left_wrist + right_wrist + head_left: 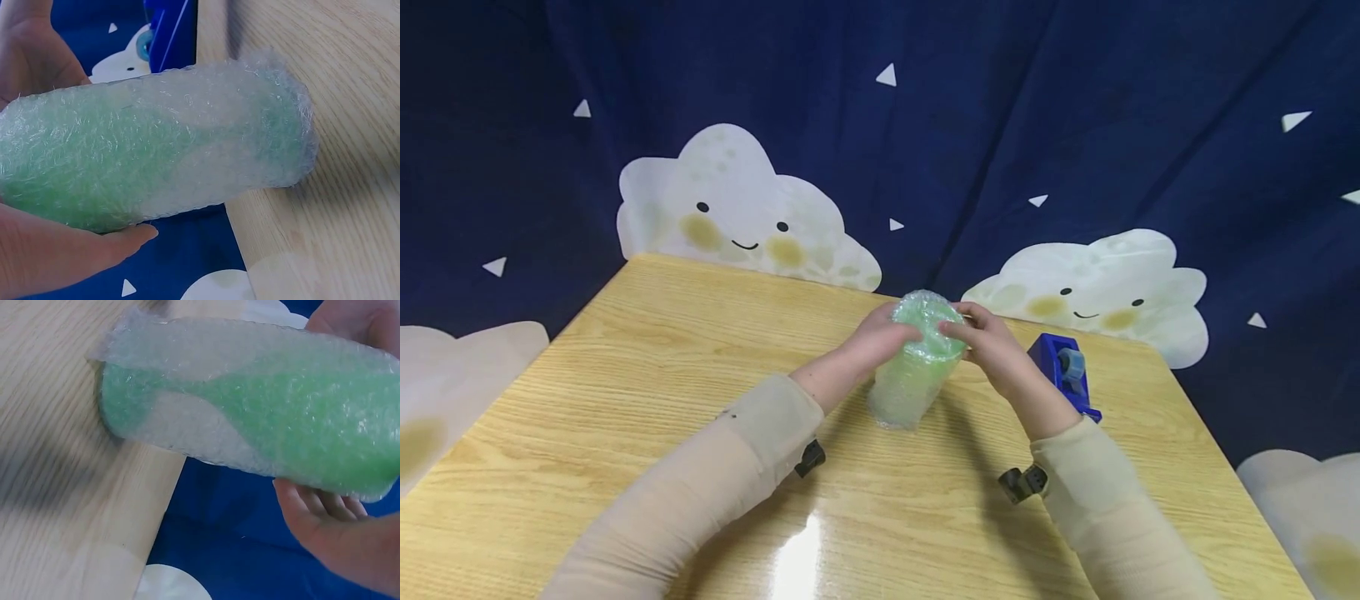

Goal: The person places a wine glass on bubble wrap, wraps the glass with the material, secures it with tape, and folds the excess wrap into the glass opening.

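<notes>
A green object wrapped in bubble wrap (917, 367) stands tilted on the wooden table, its upper end between both hands. Through the plastic, the wrist views show it wide at one end and narrowing to a thin waist before a wider foot. My left hand (883, 337) grips the upper end from the left, thumb across the top. From the other side my right hand (992, 346) holds the same end, its thumb also on top. In the right wrist view the right hand's fingers (312, 506) curl under the wrapped object (250, 406). Wrap hides the object's details.
A blue tape dispenser (1060, 371) with a roll of tape stands on the table, just beyond the right forearm. The wooden table (700, 333) ends at a dark blue curtain (820, 83) printed with white clouds and triangles.
</notes>
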### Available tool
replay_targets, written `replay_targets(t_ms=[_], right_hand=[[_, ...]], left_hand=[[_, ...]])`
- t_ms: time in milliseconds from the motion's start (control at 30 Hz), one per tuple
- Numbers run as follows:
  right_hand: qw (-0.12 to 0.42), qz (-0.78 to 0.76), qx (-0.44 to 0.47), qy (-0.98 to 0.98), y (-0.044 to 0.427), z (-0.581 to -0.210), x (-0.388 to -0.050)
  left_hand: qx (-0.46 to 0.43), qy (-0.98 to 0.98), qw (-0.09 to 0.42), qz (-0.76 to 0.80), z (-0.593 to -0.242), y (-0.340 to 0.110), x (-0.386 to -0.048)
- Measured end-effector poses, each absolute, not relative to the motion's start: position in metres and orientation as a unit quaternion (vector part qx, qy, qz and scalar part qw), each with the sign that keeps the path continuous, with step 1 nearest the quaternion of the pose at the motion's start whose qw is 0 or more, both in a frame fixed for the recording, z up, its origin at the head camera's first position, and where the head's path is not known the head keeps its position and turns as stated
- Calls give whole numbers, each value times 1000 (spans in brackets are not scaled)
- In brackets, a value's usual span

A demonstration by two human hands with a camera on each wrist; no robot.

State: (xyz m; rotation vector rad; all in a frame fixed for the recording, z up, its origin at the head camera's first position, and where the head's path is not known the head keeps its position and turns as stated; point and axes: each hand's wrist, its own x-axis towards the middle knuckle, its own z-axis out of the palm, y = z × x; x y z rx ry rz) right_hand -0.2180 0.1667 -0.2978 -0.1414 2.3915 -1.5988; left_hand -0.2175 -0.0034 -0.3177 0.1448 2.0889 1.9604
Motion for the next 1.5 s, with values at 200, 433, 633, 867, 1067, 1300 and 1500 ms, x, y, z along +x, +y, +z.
replay_targets(t_ms=[200, 433, 633, 867, 1067, 1300, 1500], right_hand=[[68, -484, -13, 872, 157, -301, -220], [41, -412, -3, 910, 147, -296, -219], [73, -414, -21, 907, 150, -291, -219], [140, -466, -48, 872, 163, -285, -224], [119, -385, -55, 914, 159, -283, -229], [56, -230, -67, 969, 142, -279, -235], [58, -231, -67, 969, 142, -280, -234]], left_hand=[[58, 735, 170, 654, -316, -8, -220], [53, 805, 176, 564, -306, -15, -230], [80, 856, 113, 497, -304, -15, -233], [71, 861, 90, 496, -303, -12, -234], [66, 864, 87, 492, -302, -9, -232], [65, 866, 92, 487, -299, -5, -228], [97, 844, 114, 516, -307, -11, -230]])
